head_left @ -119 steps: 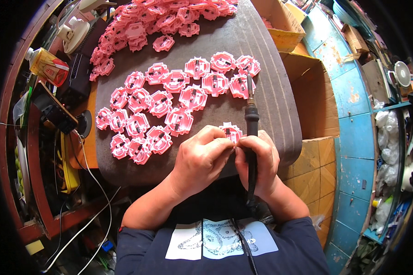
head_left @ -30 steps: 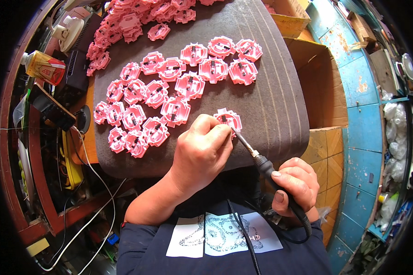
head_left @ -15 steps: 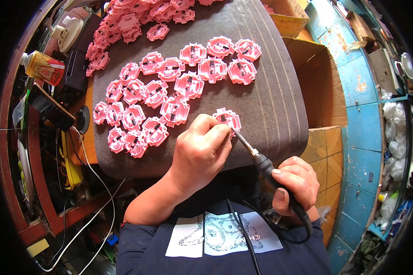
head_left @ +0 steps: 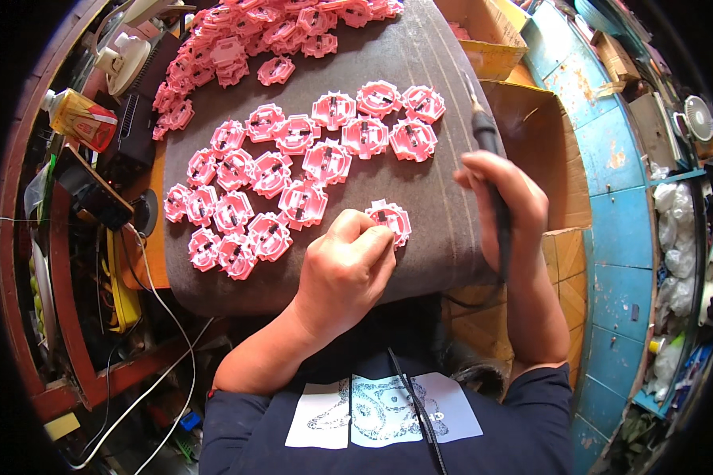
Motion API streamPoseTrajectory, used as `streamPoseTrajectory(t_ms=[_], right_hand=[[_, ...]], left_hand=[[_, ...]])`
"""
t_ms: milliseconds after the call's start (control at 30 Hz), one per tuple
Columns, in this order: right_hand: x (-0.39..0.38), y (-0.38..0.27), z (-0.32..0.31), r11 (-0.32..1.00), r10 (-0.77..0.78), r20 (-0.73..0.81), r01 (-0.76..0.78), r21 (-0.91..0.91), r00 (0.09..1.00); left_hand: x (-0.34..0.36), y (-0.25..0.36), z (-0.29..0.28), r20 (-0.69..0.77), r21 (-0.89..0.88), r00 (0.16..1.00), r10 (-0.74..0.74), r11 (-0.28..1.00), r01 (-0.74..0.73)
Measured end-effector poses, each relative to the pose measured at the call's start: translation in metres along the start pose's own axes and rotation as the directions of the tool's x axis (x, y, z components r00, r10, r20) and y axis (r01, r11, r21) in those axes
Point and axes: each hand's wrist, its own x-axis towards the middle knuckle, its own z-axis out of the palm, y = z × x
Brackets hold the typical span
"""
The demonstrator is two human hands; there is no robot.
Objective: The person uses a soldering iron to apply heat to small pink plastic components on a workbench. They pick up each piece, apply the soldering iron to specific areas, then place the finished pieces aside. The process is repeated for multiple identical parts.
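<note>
Wht. ltrs (head_left: 439, 416) — on dk. shirt (head_left: 507, 443)

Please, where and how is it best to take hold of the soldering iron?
The soldering iron is probably best gripped by its dark handle, coming from the person's side, as the right hand does: the slim metal tip points away from the body. Keep fingers behind the tip; it may be hot.

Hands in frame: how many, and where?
2: left hand pinched at a pink part near the table's front edge; right hand around a soldering iron by its right edge. No others show.
</note>
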Motion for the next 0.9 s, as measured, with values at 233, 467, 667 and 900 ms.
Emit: streamPoseTrajectory(t_ms=[233, 467, 667, 900], right_hand=[[0.023, 0.012, 0.023, 0.986, -0.017, 0.141, 0.041, -0.164, 0.99], [0.027, 0.017, 0.034, 0.984, -0.062, 0.149, 0.085, -0.156, 0.987], [0.021, 0.016, 0.022, 0.985, -0.092, 0.095, 0.104, -0.134, 0.991], [-0.016, 0.0, 0.0, 0.996, 0.053, -0.033, -0.055, -0.076, 0.998]], left_hand=[[0.004, 0.004, 0.002, -0.024, -0.03, 1.0, 0.016, 0.999, -0.017], [0.0, 0.002, 0.001, 0.005, -0.032, 1.0, -0.022, 0.999, 0.022], [0.0, 0.001, 0.004, 0.014, -0.028, 0.999, -0.033, 0.999, 0.034], [0.0, 0.002, 0.004, -0.006, -0.004, 1.0, -0.012, 1.0, 0.012]])
